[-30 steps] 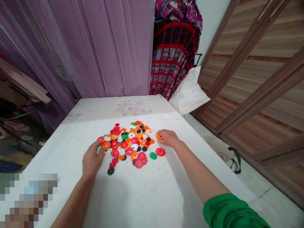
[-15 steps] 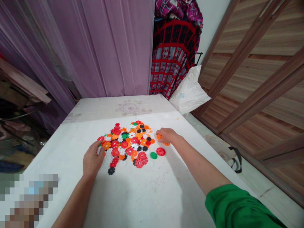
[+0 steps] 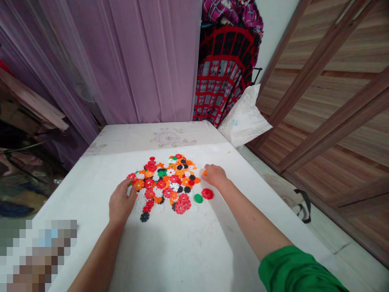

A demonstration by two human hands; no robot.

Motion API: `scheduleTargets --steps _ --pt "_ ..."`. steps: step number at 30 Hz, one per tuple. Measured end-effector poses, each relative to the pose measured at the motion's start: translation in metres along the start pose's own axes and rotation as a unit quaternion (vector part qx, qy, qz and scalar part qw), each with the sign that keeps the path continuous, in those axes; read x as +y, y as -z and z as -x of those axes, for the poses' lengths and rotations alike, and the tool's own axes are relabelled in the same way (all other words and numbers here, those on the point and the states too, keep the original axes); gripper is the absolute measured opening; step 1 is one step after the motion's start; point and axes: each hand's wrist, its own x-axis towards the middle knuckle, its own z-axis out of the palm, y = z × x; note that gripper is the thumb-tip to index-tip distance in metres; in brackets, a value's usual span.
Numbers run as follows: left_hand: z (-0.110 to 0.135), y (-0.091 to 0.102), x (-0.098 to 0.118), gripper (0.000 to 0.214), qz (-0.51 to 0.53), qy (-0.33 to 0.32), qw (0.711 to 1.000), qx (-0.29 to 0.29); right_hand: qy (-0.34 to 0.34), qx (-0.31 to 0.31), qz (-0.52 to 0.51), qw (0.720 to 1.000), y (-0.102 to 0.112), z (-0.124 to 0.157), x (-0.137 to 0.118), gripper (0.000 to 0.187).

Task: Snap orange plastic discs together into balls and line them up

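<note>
Red, orange, white, black discs (image 3: pixel 161 183)

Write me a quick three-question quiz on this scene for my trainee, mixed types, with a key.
1. Multiple choice: in the spread of multicoloured, notched, plastic-looking discs, which colour is the one lowest in the picture?
a) green
b) black
c) orange
2. True or false: just right of the spread, the round green disc lies left of the round red disc, as the camera sees it.
3. Short answer: what shows at the fingertips of the person's bare right hand?

Key:
1. b
2. True
3. A small orange disc; how firmly it is held cannot be told.
</note>
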Motion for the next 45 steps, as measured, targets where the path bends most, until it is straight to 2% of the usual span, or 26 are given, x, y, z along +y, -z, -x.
scheduleTargets --steps 12,16,19,22,25,28,32,38,45 --pt "-0.001 -0.001 -0.003 0.035 -0.003 -0.011 1.000 0.002 0.015 -0.024 0.007 1.000 0.006 0.003 -0.007 0.035" --pt "-0.001 -0.002 -0.003 0.033 -0.002 -0.015 1.000 0.007 0.020 0.032 -0.009 0.999 0.012 0.011 -0.010 0.036" --pt "-0.002 -0.001 -0.001 0.032 -0.004 -0.014 1.000 0.003 0.082 0.072 -0.054 0.993 0.013 0.023 -0.025 0.030" --pt "-0.001 0.000 0.001 0.034 -0.008 -0.011 1.000 -0.006 0.190 0.055 -0.099 0.975 0.003 0.039 -0.048 0.024" --pt "-0.001 0.001 0.002 0.035 -0.010 -0.009 1.000 -0.007 0.251 0.056 -0.130 0.958 -0.013 0.049 -0.063 0.021" --pt "0.000 0.001 0.002 0.035 -0.010 -0.009 1.000 -0.009 0.220 0.075 -0.132 0.964 -0.022 0.045 -0.062 0.025" --pt "0.000 0.002 0.004 0.035 -0.015 -0.010 1.000 -0.014 0.134 0.079 -0.086 0.984 -0.016 0.028 -0.048 0.030" --pt "0.000 0.001 0.003 0.034 -0.014 -0.012 1.000 -0.008 0.137 0.021 -0.024 0.990 0.001 0.019 -0.051 0.026" --pt "0.000 0.001 0.002 0.034 -0.015 -0.017 1.000 -0.007 0.124 -0.033 0.010 0.992 0.012 0.012 -0.069 0.041"
